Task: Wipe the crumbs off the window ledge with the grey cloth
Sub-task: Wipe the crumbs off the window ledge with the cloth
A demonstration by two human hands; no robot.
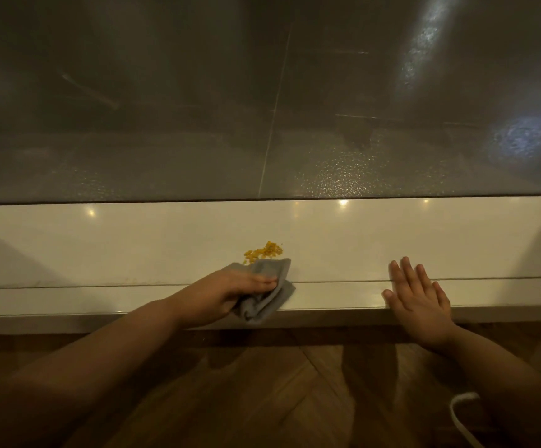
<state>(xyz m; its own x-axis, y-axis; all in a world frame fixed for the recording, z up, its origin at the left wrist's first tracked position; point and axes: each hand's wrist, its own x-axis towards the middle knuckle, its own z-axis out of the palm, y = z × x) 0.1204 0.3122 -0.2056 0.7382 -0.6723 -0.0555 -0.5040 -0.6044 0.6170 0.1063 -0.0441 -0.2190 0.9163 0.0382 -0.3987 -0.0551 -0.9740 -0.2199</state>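
**Q:** Grey cloth (270,270), where is it?
**A:** Bunched on the front of the white window ledge (133,247), with the grip of the left hand (230,292) curled round it.
**Q:** And the crumbs (262,252)?
**A:** They sit in a yellow heap at the cloth's far edge.
**Q:** Further right?
**A:** The right hand (421,302) lies flat on the ledge, its grip wide and holding nothing.
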